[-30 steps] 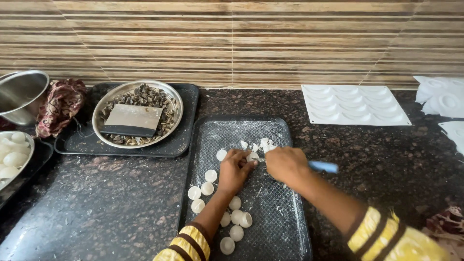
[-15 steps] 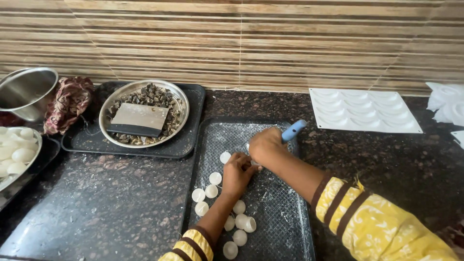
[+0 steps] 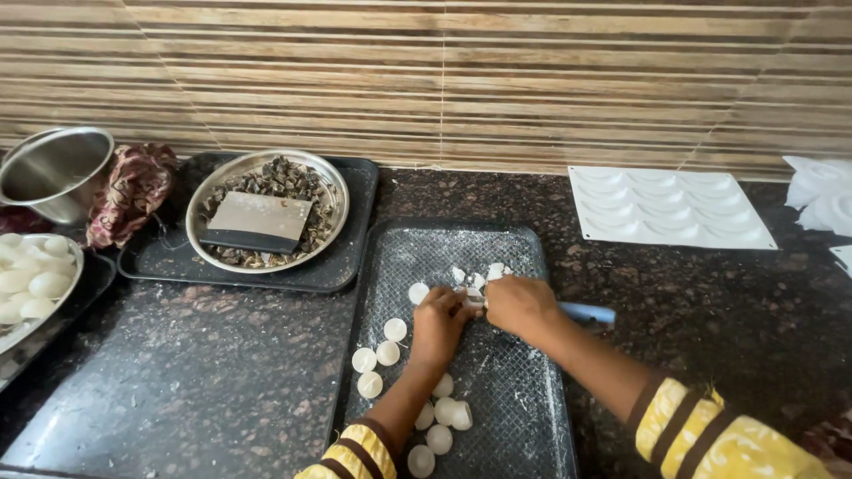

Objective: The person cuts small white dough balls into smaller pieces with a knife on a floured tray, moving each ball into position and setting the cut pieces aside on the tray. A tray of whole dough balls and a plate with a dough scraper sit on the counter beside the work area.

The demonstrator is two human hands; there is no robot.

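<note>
1. The left hand is pinching a small white piece against the floured dark tray, fingers closed on it.
2. The right hand is wrapping shut around a blue-handled knife; its blade is hidden under the knuckles, meeting the piece just beside the left fingertips.
3. The piece is looking soft, light and probably slippery, so holding it by the sides seems wise.
4. Round white pieces are lying just below the grip.
</note>
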